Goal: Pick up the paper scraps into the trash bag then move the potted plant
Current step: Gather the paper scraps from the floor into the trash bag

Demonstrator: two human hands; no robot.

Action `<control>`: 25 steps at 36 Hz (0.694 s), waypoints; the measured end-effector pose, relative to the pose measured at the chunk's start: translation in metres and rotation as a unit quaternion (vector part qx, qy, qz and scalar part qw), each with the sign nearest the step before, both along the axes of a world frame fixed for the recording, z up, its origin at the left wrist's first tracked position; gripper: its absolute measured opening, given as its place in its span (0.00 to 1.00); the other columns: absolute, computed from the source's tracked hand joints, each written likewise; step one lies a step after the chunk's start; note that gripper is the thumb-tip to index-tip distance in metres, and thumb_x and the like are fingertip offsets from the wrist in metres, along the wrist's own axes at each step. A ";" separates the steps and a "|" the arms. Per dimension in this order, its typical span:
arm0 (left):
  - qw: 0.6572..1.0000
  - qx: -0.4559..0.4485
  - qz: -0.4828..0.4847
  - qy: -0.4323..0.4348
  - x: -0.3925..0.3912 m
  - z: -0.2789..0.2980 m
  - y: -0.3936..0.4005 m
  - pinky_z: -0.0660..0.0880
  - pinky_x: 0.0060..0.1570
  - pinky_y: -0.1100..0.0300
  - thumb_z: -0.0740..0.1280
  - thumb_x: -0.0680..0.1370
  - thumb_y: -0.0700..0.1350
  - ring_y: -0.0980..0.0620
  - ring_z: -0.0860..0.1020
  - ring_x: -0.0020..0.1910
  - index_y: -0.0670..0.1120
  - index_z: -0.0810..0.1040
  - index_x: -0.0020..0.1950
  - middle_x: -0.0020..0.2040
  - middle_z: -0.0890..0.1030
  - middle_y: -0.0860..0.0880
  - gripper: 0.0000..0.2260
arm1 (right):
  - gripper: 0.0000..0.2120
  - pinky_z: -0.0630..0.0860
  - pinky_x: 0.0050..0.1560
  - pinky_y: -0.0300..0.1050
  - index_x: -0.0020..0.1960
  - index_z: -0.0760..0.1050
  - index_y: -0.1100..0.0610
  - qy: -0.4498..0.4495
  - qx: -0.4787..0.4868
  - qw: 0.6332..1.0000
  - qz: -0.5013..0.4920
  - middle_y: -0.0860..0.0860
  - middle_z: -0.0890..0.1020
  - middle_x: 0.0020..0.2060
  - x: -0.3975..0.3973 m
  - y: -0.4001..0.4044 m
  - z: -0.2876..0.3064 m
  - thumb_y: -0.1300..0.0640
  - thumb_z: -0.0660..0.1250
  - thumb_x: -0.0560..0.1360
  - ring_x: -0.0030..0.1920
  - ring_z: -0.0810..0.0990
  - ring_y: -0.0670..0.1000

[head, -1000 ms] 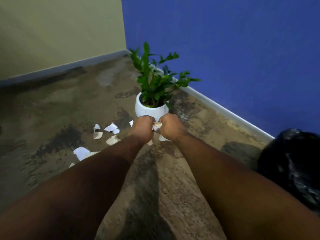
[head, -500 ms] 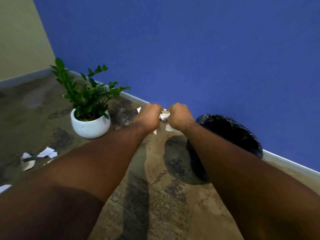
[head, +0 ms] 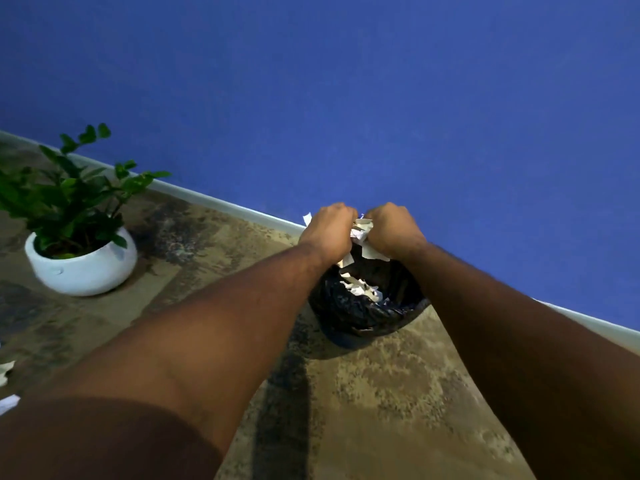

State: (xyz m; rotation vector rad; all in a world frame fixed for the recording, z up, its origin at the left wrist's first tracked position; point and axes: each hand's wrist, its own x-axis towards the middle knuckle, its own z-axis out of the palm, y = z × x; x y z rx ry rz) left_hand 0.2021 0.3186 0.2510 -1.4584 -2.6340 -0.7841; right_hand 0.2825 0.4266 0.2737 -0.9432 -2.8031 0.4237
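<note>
My left hand and my right hand are held together above the black trash bag, both closed around a bunch of white paper scraps. Pieces stick out between and below the fists. More scraps lie inside the open bag. The potted plant, green leaves in a round white pot, stands on the floor at the left, well apart from my hands. A few loose scraps lie at the far left edge of the floor.
A blue wall with a pale skirting board runs diagonally behind the bag and the plant. The floor is mottled brown and dark-stained.
My hands carried the paper scraps from beside the plant pot to the right, over the trash bag. The view swung right, so the plant now sits at the left.
</note>
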 end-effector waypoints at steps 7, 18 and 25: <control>0.999 -0.006 -0.038 -0.034 0.025 -0.016 0.037 0.73 0.54 0.49 0.67 0.74 0.33 0.41 0.74 0.59 0.45 0.75 0.63 0.58 0.73 0.43 0.19 | 0.16 0.71 0.37 0.42 0.53 0.81 0.56 -0.008 -0.016 0.999 -0.040 0.54 0.81 0.39 0.029 0.030 -0.015 0.66 0.66 0.67 0.44 0.80 0.58; 0.983 -0.065 -0.117 -0.125 0.027 -0.030 0.049 0.64 0.75 0.49 0.77 0.69 0.46 0.46 0.57 0.79 0.51 0.48 0.82 0.80 0.57 0.45 0.50 | 0.37 0.79 0.55 0.57 0.72 0.65 0.51 0.023 -0.149 0.988 -0.043 0.56 0.67 0.60 0.035 0.047 -0.048 0.62 0.73 0.66 0.55 0.75 0.61; 0.986 -0.085 -0.110 -0.088 0.018 -0.032 0.038 0.57 0.78 0.50 0.78 0.69 0.49 0.47 0.56 0.80 0.46 0.48 0.82 0.81 0.56 0.45 0.51 | 0.36 0.78 0.56 0.51 0.71 0.68 0.54 0.030 -0.167 0.984 -0.045 0.56 0.73 0.60 0.021 0.047 -0.055 0.65 0.74 0.65 0.57 0.77 0.59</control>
